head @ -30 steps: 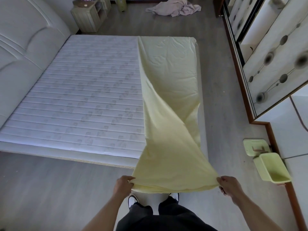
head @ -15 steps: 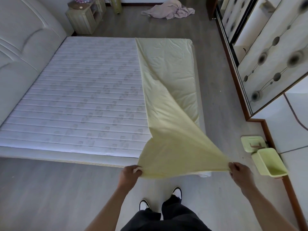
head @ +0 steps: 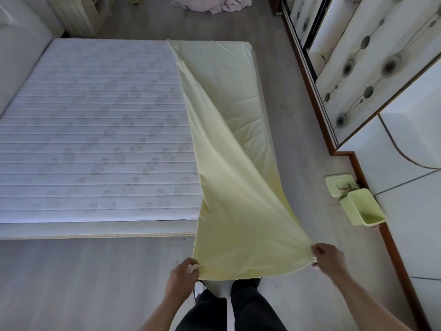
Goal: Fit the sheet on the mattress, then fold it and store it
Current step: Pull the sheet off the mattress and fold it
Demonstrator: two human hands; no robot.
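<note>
Beyond both grips, a white quilted mattress (head: 95,130) bare but for a pale yellow sheet (head: 238,187) folded along its far-right strip and twisting down off the near edge, left hand (head: 182,274) pinching one near corner, right hand (head: 328,258) clenching the other, hem stretched between.

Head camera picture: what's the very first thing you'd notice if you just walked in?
The big pale yellow sheet, stretched from the mattress's right side down to the person. The left hand and right hand each pinch a corner of it above the shoes. Left of it lies the bare white mattress.
</note>
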